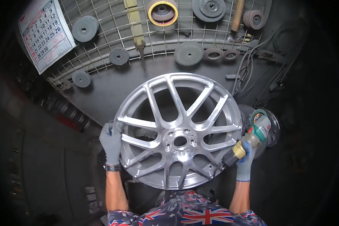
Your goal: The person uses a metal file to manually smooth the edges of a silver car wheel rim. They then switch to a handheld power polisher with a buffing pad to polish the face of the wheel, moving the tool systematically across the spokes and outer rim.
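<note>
A silver, multi-spoke wheel (181, 153) is the landmark here, its spoked face turned to the view and its round centre hole open. The person's left hand (111, 144), in a grey glove, is at the wheel's left edge, fingers bent and touching the rim; I cannot tell whether that grip closes right round it, since part of the fingers is hidden. A dark wristwatch (112, 168) sits below this glove, left of the wheel's lower part.

At the wheel's right edge, the right hand (246, 158), also gloved in grey, has its grip wrapped around an angle grinder (239, 150). The tool slants across that edge: its dark rear end overlaps the wheel's lower right, while its green-and-grey head and round disc (257, 114) lie just outside the wheel's right side. The person's patterned shirt (207, 215) shows below the wheel.

Above the wheel runs a wire mesh (105, 37). Directly above the wheel are a pale green-grey disc (189, 54) and, higher, a brown wheel with a yellow ring (162, 13). A spanner (140, 48) hangs above and left of the wheel, and a printed calendar (47, 35) is farther up that way. Loose cables (248, 64) trail above and right of the wheel, near a wooden handle (237, 16) higher up.
</note>
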